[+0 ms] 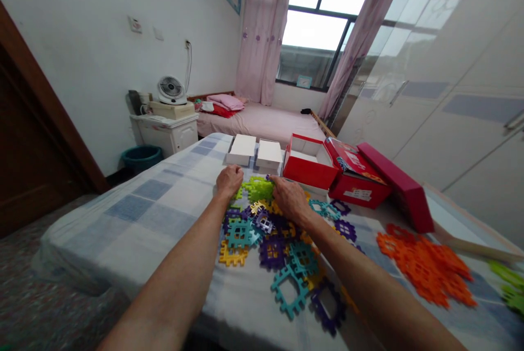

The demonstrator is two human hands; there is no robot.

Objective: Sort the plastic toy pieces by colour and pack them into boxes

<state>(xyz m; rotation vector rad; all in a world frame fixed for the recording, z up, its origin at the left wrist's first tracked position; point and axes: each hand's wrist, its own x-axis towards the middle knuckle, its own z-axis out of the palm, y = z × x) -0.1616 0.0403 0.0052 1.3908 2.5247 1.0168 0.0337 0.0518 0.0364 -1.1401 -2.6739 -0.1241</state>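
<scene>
Both my arms reach forward over a bed covered in a blue-and-white checked sheet (135,214). My left hand (229,180) is curled at the left edge of a small heap of lime-green plastic lattice tiles (257,188). My right hand (290,198) lies on the heap's right side, fingers bent down onto the tiles. What each hand grips, if anything, is hidden under the fingers. Below the hands spreads a mixed pile of teal, purple and yellow lattice tiles (270,247).
Two white boxes (256,152) and open red boxes (327,168) with a red lid (399,187) stand beyond the hands. An orange tile pile (426,263) and green tiles (510,283) lie at right. A fan (171,90) on a nightstand, a teal bin (141,157), and a wardrobe (450,78) surround the bed.
</scene>
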